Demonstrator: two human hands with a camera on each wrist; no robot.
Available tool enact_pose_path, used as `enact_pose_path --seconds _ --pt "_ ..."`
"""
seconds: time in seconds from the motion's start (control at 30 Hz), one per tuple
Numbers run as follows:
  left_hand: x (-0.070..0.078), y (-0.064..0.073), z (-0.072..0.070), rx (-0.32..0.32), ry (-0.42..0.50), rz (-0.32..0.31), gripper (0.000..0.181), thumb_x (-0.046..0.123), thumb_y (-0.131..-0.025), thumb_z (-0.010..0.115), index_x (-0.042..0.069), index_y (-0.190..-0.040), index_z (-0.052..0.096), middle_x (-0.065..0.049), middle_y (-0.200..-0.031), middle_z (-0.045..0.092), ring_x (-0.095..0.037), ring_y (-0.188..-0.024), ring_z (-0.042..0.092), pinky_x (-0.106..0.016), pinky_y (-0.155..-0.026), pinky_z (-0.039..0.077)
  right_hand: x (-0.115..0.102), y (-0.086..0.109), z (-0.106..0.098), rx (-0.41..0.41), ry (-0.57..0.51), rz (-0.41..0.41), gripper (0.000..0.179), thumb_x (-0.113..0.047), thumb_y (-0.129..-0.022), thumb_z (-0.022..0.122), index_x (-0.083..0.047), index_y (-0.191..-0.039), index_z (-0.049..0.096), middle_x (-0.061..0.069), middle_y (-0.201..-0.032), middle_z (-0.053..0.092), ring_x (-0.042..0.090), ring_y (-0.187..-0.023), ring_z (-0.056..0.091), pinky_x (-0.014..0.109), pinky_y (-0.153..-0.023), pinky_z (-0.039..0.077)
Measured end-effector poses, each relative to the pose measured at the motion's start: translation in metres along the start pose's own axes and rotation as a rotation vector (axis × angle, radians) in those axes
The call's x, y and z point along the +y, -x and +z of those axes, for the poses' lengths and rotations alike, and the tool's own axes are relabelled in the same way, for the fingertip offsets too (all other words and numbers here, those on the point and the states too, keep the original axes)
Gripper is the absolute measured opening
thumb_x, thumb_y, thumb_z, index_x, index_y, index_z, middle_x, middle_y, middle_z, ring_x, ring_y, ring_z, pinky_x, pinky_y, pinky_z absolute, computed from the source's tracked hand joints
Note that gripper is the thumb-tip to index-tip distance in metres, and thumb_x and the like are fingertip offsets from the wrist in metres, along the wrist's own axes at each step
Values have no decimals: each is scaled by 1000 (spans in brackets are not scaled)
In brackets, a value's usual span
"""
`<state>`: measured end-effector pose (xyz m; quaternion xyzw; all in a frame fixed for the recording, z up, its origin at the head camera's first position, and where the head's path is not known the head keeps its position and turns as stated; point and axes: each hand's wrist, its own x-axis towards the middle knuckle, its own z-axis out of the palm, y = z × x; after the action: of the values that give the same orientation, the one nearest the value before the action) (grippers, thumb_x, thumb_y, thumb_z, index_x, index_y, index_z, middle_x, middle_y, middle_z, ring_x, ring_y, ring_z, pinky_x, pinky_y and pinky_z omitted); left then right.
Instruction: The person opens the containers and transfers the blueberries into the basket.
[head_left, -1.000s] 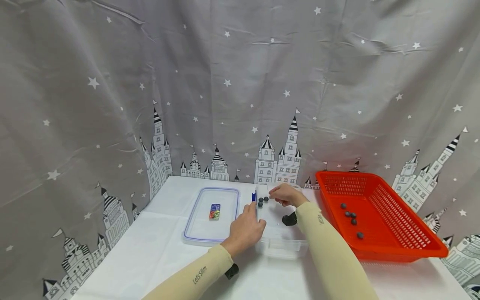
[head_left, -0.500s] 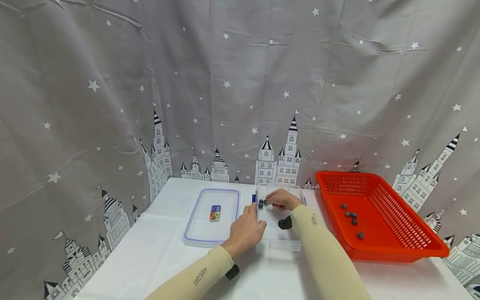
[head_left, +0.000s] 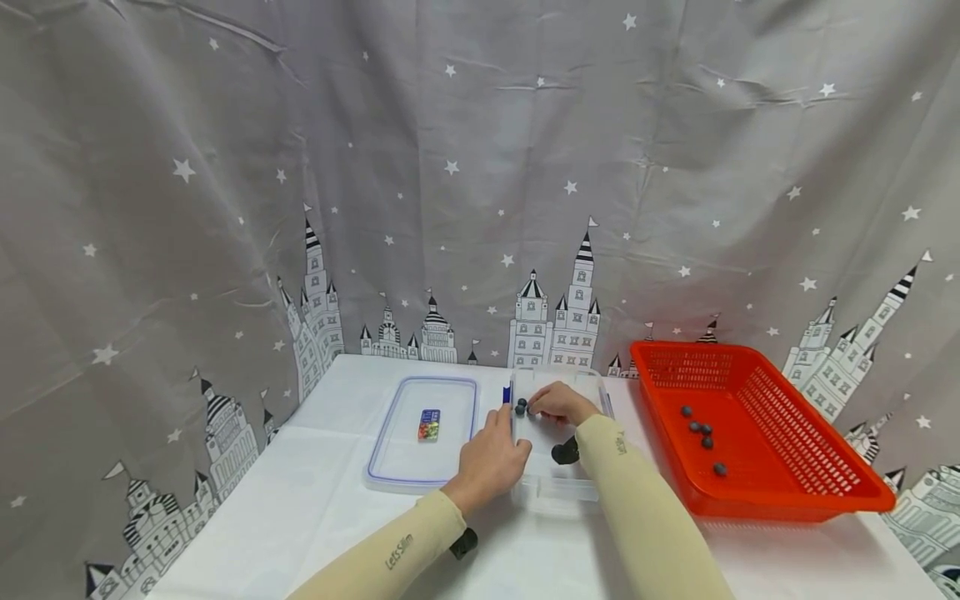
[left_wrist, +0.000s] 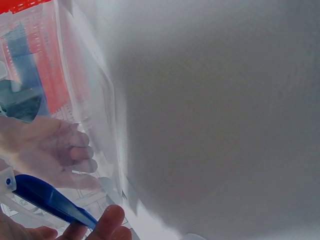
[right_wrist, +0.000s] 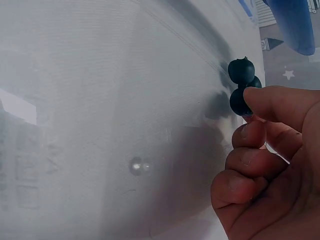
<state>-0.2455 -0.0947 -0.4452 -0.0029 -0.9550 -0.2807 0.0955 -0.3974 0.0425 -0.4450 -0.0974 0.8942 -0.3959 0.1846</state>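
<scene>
A clear plastic container (head_left: 558, 488) stands between my hands, and a small cluster of blueberries (head_left: 521, 407) lies near its left wall. My right hand (head_left: 564, 403) reaches inside it. Thumb and forefinger pinch one blueberry (right_wrist: 240, 103), which sits against another blueberry (right_wrist: 241, 71) in the right wrist view; a third is partly hidden behind them. My left hand (head_left: 491, 457) grips the container's left side. In the left wrist view its fingertips lie at the blue latch (left_wrist: 46, 198), and my right hand shows through the clear wall.
At the right stands a red perforated basket (head_left: 780, 502) with several more blueberries (head_left: 707, 442) on its bottom. Left of the container lies its clear lid (head_left: 401, 467), blue-edged, with a colourful label (head_left: 429, 425). A grey castle-print curtain (head_left: 450, 208) hangs behind the white-covered table (head_left: 292, 508).
My right hand has moved left and slightly down inside the container, to the blueberries, and now pinches one there. My left hand stays at the container's side.
</scene>
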Motion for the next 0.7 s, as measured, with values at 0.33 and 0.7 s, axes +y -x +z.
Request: enact_pose_path --seconds 0.33,0.7 --pt "0 0 0 -4 -4 -3 69 36 -93 53 6 -153 37 -13 -138 53 -23 -90 61 -48 -76 53 1 0 2 22 35 10 20 -13 -89 71 -6 -107 77 -3 -57 47 9 -49 38 23 -47 33" --pt "-1 1 2 2 7 0 69 35 -93 54 6 -153 37 -14 -136 54 -21 -85 58 -45 -71 52 -1 3 3 22 35 1 11 -13 -89 71 -5 -96 75 -4 -54 44 8 -46 35 22 -45 30"
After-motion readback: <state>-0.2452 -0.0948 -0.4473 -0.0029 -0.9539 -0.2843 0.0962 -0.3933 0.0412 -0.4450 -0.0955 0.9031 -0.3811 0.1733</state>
